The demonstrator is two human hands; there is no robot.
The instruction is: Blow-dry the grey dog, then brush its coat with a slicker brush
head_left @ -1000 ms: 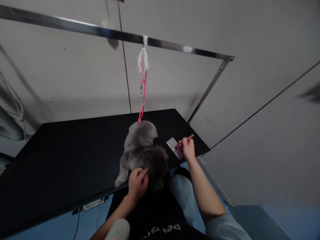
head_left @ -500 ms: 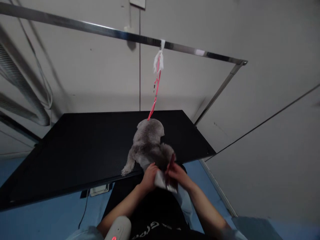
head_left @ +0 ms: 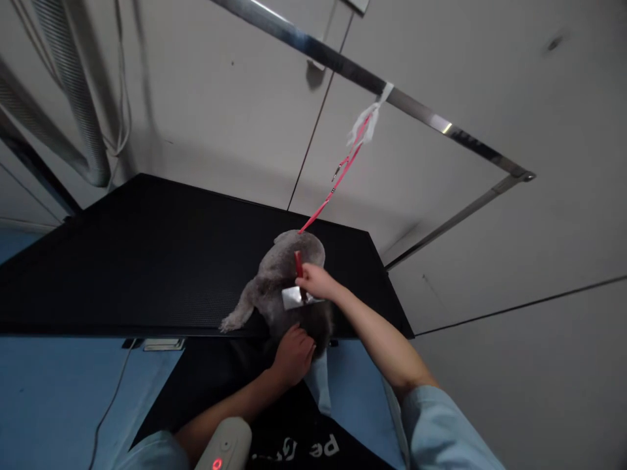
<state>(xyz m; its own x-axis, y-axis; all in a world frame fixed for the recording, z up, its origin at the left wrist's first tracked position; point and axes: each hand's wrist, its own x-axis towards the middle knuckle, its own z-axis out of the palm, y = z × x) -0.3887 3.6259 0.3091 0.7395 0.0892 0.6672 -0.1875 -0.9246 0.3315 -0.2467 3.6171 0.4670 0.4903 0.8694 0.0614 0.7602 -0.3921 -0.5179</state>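
Observation:
A small grey curly-haired dog (head_left: 279,274) lies on a black grooming table (head_left: 147,261), near its front right edge, facing away from me. A pink leash (head_left: 337,179) runs from its neck up to a metal bar (head_left: 416,111). My right hand (head_left: 316,282) is closed on a red-handled brush (head_left: 296,287) whose silver head rests on the dog's back. My left hand (head_left: 292,356) is curled against the dog's darker rear end at the table's edge.
A corrugated grey hose (head_left: 73,85) hangs along the wall at the upper left. A cable (head_left: 110,405) drops from under the table over the blue floor. A white device with a red light (head_left: 223,447) sits at my chest.
My right hand has carried the brush from beside the table, past my lap, up onto the dog's back. My left hand stayed at the dog's rear. The view swung left and tilted.

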